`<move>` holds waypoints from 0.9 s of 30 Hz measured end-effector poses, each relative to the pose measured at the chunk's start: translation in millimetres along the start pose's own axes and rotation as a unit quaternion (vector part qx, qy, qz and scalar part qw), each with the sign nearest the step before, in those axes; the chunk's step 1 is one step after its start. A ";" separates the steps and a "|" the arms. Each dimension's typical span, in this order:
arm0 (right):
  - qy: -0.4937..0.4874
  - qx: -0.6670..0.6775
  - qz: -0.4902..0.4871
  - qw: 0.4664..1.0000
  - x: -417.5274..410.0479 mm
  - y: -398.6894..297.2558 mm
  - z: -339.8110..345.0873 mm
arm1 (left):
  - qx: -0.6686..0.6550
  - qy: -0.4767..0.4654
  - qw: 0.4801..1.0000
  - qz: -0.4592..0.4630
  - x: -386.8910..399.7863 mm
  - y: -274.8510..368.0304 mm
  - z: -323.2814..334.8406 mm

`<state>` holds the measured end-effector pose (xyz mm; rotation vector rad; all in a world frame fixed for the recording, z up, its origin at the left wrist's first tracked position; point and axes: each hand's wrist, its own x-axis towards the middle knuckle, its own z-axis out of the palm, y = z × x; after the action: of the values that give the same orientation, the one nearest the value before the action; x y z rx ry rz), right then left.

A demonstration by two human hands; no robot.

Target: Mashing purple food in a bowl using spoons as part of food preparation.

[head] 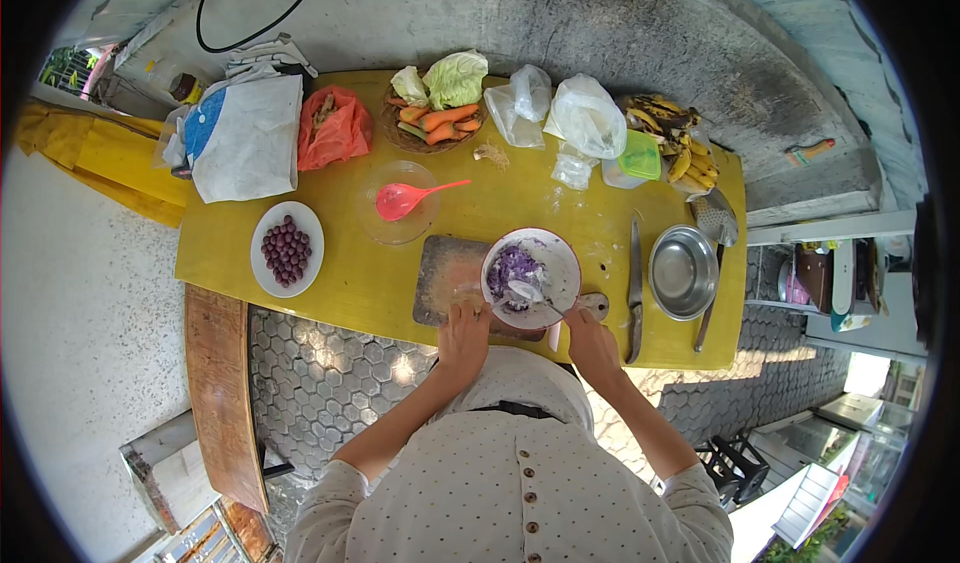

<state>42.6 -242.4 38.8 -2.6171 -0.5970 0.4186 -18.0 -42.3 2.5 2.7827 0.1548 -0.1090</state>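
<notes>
A white enamel bowl with a red rim (562,255) stands partly on a dark wooden cutting board (442,278). Purple mash with white powder on it (514,270) lies in the bowl. My right hand (592,341) is closed on the handle of a metal spoon (527,291), whose bowl rests at the mash. At the bowl's lower left, my left hand (463,334) is closed around a thin metal utensil, perhaps a fork, that reaches over the rim; its tip is hard to make out. A plate of small purple balls (286,287) sits to the left.
A knife (635,285) and a steel bowl (682,272) lie right. Behind are a glass plate (375,225) with a red ladle (401,201), a basket of vegetables (405,139), plastic bags (589,116), bananas (694,161) and a red bag (352,131). A wooden bench (225,398) stands lower left.
</notes>
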 end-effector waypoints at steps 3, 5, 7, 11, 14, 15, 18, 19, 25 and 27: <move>-0.051 -0.078 0.000 0.996 -1.1 12.7 21.8 | 0.004 -0.014 1.000 0.017 0.6 -2.9 0.4; -0.056 -0.092 0.008 0.994 5.0 26.4 20.9 | 0.024 0.010 0.999 0.033 -0.5 -4.1 -0.4; -0.040 -0.070 0.020 0.997 10.4 18.6 6.5 | 0.018 0.016 1.000 0.017 0.0 -5.0 -6.5; -0.069 -0.055 0.083 0.993 27.9 5.9 -7.4 | -0.009 -0.029 0.999 -0.033 5.0 -6.5 -22.8; -0.100 -0.161 0.107 0.976 41.9 8.3 24.0 | -0.010 -0.038 0.999 -0.033 15.0 -7.1 -26.7; -0.100 -0.160 0.110 0.976 45.7 7.0 24.5 | -0.010 -0.039 0.999 -0.030 19.3 -8.2 -28.5; -0.122 -0.149 0.077 0.978 56.7 9.1 17.8 | 0.039 -0.070 0.996 -0.040 33.5 -8.1 -38.6; -0.122 -0.134 0.084 0.980 58.2 13.3 7.2 | 0.050 -0.097 0.993 -0.039 36.2 -8.5 -42.0; -0.118 -0.127 0.158 0.972 50.2 38.3 12.5 | 0.067 -0.156 0.985 -0.027 50.3 -1.0 -39.5; -0.051 0.041 0.129 0.990 47.4 36.9 34.2 | 0.057 -0.168 0.984 -0.025 53.9 1.3 -37.6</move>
<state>83.3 -239.0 -17.0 -2.6119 -0.2653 0.6448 37.7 -25.4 33.0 2.8222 0.1366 -0.6132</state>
